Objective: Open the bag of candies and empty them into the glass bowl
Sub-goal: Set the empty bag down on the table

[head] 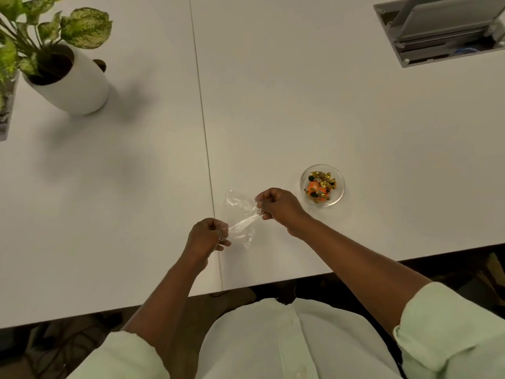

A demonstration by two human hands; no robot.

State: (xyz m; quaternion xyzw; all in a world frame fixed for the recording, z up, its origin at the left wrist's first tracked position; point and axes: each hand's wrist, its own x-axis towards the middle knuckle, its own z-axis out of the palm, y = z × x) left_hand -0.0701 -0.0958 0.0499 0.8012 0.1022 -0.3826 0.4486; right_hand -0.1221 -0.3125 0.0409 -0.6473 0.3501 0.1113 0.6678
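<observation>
Nearest the camera, a pale green shirt with rolled sleeves fills the lower edge, and 2 bare forearms reach out over the white worktop. The left hand is closed in a tight grip, fingers curled in, pinching 1 end of the clear plastic bag. The right hand, a little farther out, is closed the same way on the bag's other end. The bag is stretched between the 2 hands just above the worktop, crumpled and see-through, with no candies visible inside it. A seam in the worktop runs away from the person, passing just beside the left hand. Just beyond and to the right of the right hand stands the glass bowl, holding the candies in gold, orange and dark wrappers. Farther off at the left a potted plant in a white pot stands on the worktop. At the far right corner a grey cable hatch is open, its lid raised.
</observation>
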